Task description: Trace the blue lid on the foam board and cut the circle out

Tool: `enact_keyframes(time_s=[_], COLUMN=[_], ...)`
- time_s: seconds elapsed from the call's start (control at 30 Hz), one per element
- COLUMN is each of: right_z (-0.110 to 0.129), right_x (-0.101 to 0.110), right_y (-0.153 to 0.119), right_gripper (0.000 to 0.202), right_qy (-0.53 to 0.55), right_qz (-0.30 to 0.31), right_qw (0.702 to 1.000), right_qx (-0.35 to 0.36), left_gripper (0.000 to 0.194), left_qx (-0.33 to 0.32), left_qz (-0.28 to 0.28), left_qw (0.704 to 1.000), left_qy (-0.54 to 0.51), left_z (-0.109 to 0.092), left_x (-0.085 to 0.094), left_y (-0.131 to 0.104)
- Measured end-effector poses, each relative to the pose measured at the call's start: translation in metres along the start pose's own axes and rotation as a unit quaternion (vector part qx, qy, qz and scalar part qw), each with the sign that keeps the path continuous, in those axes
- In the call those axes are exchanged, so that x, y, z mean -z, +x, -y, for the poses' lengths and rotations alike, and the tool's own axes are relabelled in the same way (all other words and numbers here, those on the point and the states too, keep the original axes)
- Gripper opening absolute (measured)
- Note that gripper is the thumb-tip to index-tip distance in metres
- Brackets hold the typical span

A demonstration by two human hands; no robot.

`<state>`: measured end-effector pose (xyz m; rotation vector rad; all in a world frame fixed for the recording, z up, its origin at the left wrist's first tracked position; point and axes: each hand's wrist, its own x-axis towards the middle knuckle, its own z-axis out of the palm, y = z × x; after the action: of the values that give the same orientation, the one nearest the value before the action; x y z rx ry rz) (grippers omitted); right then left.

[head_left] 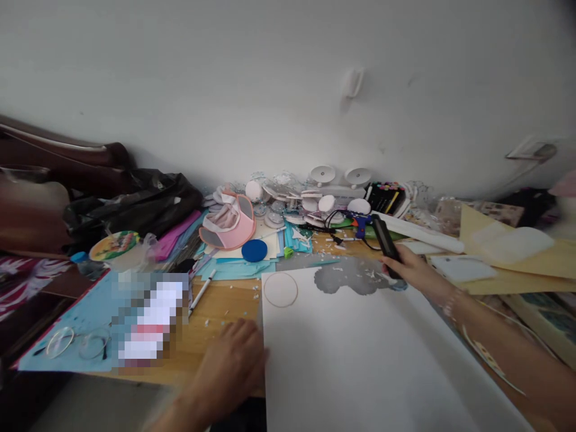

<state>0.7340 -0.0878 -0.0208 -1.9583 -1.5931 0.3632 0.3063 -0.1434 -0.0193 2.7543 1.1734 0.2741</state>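
Note:
A large white board lies in front of me, with a cloud-shaped opening in its far edge and a thin circle outline near its far left corner. My right hand is closed around a black utility knife, held slanting above the board's far right part. Beside the left edge of the board, my left hand has its fingers curled under. Whatever it may hold is hidden. Just past the knife, a blue glue gun rests among scraps, and a blue round lid sits farther left.
A pink cap, white round pieces and black markers crowd the wall side. To the left are glasses, a blurred-out phone, a white pen and a paper bowl. Yellow paper lies right.

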Motion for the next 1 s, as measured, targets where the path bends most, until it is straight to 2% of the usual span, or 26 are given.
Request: enact_keyframes(time_s=[0.03,0.07,0.13,0.2,0.33,0.47,0.57,0.7,0.83,0.9,1.0], right_z=[0.002,0.004,0.007,0.007,-0.001,-0.008,-0.004,0.012,0.036,0.051,0.076], right_x=[0.003,0.005,0.008,0.009,0.011,0.016,0.025,0.041,0.049,0.046,0.033], right_y=[-0.012,-0.023,-0.046,-0.065,-0.087,-0.093,-0.096,-0.104,-0.117,-0.127,-0.145], right_gripper=[0.027,0.028,0.031,0.032,0.035,0.037,0.038,0.036,0.037,0.038,0.038], right_qy=[0.026,0.054,0.113,0.135,0.140,0.182,0.206,0.265,0.358,0.398,0.430], right_qz=[0.019,0.037,0.059,0.061,0.036,0.008,-0.018,0.011,0.038,0.056,0.084], right_qw=[0.999,0.998,0.991,0.988,0.989,0.981,0.973,0.960,0.930,0.911,0.891], right_qx=[0.014,0.027,0.046,0.046,-0.003,-0.073,-0.105,-0.093,-0.076,-0.089,-0.119], left_gripper=[0.020,0.027,0.051,0.066,0.076,0.077,0.078,0.079,0.067,0.058,0.049], left_qx=[-0.025,-0.054,-0.119,-0.168,-0.202,-0.207,-0.206,-0.206,-0.208,-0.189,-0.117], left_qz=[0.009,0.018,0.044,0.072,0.121,0.133,0.139,0.144,0.139,0.116,0.041], left_qw=[0.999,0.997,0.989,0.979,0.965,0.960,0.960,0.959,0.957,0.959,0.947], left_qy=[-0.024,-0.042,-0.070,-0.093,-0.118,-0.129,-0.133,-0.132,-0.143,-0.176,-0.296], left_z=[-0.011,-0.021,-0.035,-0.042,-0.044,-0.046,-0.049,-0.052,-0.052,-0.054,-0.063], left_x=[-0.005,-0.011,-0.022,-0.032,-0.040,-0.036,-0.033,-0.034,-0.038,-0.037,-0.028], left_y=[0.006,0.012,0.022,0.028,0.031,0.024,0.018,0.016,0.018,0.020,0.025])
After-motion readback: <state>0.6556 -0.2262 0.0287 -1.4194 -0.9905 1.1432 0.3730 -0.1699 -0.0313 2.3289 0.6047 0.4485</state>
